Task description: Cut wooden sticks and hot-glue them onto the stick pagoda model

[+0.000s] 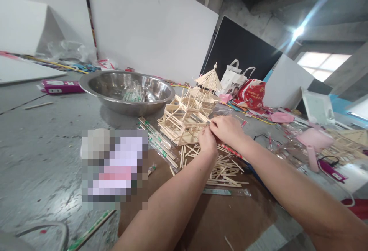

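A small pavilion model [186, 118] built of pale wooden sticks, with a pointed roof [209, 80], stands on the floor in front of me. Both hands are at its right-hand lower corner, close together. My left hand [207, 140] has its fingers curled in against that corner. Just beyond it, my right hand [228, 128] is closed with its fingertips pinched together near the left one. What the fingers grip is hidden behind them. Cut wooden sticks [222, 168] lie in a loose heap below my hands, on a brown board [227, 216].
A steel basin [129, 107] holding clear-wrapped packets stands left of the model. Wrapped chopsticks [161, 143] lie beside it. A pixelated patch covers something at left. Bags [251, 94], a pink hair dryer [313, 143] and another stick structure [345, 143] are at right.
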A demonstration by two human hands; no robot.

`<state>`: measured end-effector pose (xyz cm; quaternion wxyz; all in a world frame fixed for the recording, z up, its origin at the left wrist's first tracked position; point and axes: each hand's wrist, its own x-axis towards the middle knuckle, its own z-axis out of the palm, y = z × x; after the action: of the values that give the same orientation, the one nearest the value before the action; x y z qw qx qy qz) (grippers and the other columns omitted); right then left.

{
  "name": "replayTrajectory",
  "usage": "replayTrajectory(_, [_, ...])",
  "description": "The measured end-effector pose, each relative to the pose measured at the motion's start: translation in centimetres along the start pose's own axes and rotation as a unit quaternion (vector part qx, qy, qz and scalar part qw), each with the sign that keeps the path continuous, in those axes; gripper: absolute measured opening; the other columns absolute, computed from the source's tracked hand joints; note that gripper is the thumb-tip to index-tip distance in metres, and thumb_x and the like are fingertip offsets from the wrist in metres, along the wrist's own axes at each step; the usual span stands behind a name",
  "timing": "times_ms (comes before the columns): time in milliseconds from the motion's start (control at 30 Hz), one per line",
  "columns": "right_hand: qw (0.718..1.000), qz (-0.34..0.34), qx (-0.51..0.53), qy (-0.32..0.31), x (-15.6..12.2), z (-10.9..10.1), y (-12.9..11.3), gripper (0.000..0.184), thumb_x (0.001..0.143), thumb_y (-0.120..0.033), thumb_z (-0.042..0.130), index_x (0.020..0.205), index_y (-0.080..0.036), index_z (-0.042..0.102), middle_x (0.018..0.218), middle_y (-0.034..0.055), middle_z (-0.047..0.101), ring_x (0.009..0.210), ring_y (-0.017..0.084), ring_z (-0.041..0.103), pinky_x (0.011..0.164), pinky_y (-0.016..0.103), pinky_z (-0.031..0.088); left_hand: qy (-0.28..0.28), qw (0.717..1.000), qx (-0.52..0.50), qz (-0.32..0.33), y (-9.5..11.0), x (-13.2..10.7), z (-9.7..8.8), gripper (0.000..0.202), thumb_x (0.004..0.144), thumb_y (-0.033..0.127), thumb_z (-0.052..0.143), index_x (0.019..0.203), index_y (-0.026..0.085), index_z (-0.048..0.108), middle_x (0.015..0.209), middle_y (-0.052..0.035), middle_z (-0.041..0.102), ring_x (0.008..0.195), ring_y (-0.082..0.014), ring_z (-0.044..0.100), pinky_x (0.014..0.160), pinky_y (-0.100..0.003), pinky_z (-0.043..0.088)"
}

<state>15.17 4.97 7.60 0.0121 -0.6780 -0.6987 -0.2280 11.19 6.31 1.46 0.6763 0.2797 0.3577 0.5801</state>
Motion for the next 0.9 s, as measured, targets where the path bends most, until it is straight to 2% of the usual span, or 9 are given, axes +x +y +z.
replayTrajectory(167, [0.999, 0.008, 0.035, 0.022, -0.5, -0.6, 1.8, 0.029, 0.079, -0.026, 0.034, 0.08, -0.022, 0.063, 0.08, 0.0027, 0.065, 0.072, 0.015, 0.057, 0.058, 0.023, 0.034, -0.072, 0.996, 0.038, 0.024, -0.4, -0.7, -0.1, 0.019, 0.071, 0.024, 0.036, 0.053, 0.017, 0.04, 0.036, 0.006, 0.038, 0.031, -0.007, 0.035, 0.037, -0.019, 0.029])
replayTrajectory(233, [0.998, 0.02, 0.051, 0.033, -1.2, -0.6, 2.9, 0.029, 0.079, -0.029, 0.035, 0.082, -0.023, 0.063, 0.081, 0.0019, 0.065, 0.073, 0.015, 0.057, 0.057, 0.023, 0.034, -0.101, 0.983, 0.117, 0.104, -0.5, -1.0, -0.3, 0.021, 0.072, 0.026, 0.037, 0.054, 0.017, 0.043, 0.04, 0.0053, 0.039, 0.036, -0.0068, 0.037, 0.041, -0.019, 0.03])
replayTrajectory(267, [0.997, 0.028, 0.061, 0.04, -1.7, -0.5, 3.5, 0.029, 0.08, -0.03, 0.035, 0.084, -0.023, 0.063, 0.082, 0.0017, 0.065, 0.073, 0.015, 0.057, 0.057, 0.023, 0.034, -0.112, 0.964, 0.178, 0.163, -0.4, -1.1, -0.5, 0.023, 0.074, 0.027, 0.037, 0.055, 0.017, 0.045, 0.042, 0.0049, 0.04, 0.04, -0.0072, 0.038, 0.043, -0.019, 0.031])
replayTrajectory(367, [0.991, 0.043, 0.106, 0.063, -3.3, 0.3, 4.8, 0.028, 0.08, -0.03, 0.035, 0.089, -0.023, 0.061, 0.083, 0.0021, 0.065, 0.073, 0.016, 0.057, 0.058, 0.023, 0.034, -0.127, 0.867, 0.368, 0.312, 0.0, -1.6, -1.1, 0.026, 0.078, 0.03, 0.033, 0.061, 0.018, 0.049, 0.048, 0.0028, 0.044, 0.049, -0.0097, 0.042, 0.05, -0.021, 0.032])
replayTrajectory(500, [0.983, 0.026, 0.16, 0.087, -5.1, 1.9, 5.5, 0.027, 0.081, -0.028, 0.036, 0.088, -0.021, 0.061, 0.082, 0.0034, 0.064, 0.073, 0.015, 0.056, 0.059, 0.023, 0.034, -0.151, 0.654, 0.517, 0.532, 1.4, -2.0, -1.5, 0.025, 0.079, 0.028, 0.034, 0.066, 0.017, 0.053, 0.068, -0.0038, 0.055, 0.068, -0.0148, 0.047, 0.067, -0.028, 0.034])
replayTrajectory(567, [0.983, 0.011, 0.161, 0.082, -5.6, 2.6, 5.3, 0.025, 0.08, -0.023, 0.037, 0.081, -0.02, 0.062, 0.077, 0.0038, 0.063, 0.07, 0.015, 0.055, 0.061, 0.024, 0.033, -0.164, 0.572, 0.549, 0.586, 2.3, -2.0, -1.5, 0.023, 0.079, 0.028, 0.036, 0.076, 0.017, 0.055, 0.084, -0.0063, 0.058, 0.083, -0.0185, 0.046, 0.075, -0.032, 0.032])
replayTrajectory(633, [0.985, 0.005, 0.151, 0.08, -5.9, 3.3, 5.0, 0.024, 0.078, -0.019, 0.038, 0.075, -0.018, 0.062, 0.073, 0.0043, 0.062, 0.071, 0.016, 0.054, 0.063, 0.026, 0.032, -0.187, 0.518, 0.591, 0.589, 3.0, -1.8, -1.5, 0.023, 0.08, 0.026, 0.035, 0.086, 0.017, 0.055, 0.091, -0.0073, 0.057, 0.093, -0.0209, 0.044, 0.082, -0.035, 0.029])
replayTrajectory(733, [0.981, 0.006, 0.167, 0.094, -6.1, 4.3, 4.4, 0.023, 0.079, -0.02, 0.039, 0.08, -0.018, 0.062, 0.076, 0.0051, 0.062, 0.076, 0.017, 0.053, 0.066, 0.028, 0.03, -0.237, 0.468, 0.675, 0.519, 3.5, -1.4, -1.8, 0.024, 0.08, 0.023, 0.034, 0.081, 0.016, 0.056, 0.078, -0.0083, 0.058, 0.086, -0.0211, 0.048, 0.084, -0.038, 0.028])
replayTrajectory(900, [0.967, -0.042, 0.232, 0.096, -6.7, 5.5, 3.4, 0.025, 0.082, -0.024, 0.038, 0.09, -0.021, 0.061, 0.08, 0.0036, 0.062, 0.078, 0.017, 0.051, 0.069, 0.029, 0.029, -0.28, 0.471, 0.748, 0.374, 3.2, -1.4, -3.4, 0.02, 0.079, 0.022, 0.036, 0.077, 0.016, 0.055, 0.076, -0.0089, 0.057, 0.071, -0.019, 0.054, 0.066, -0.031, 0.039])
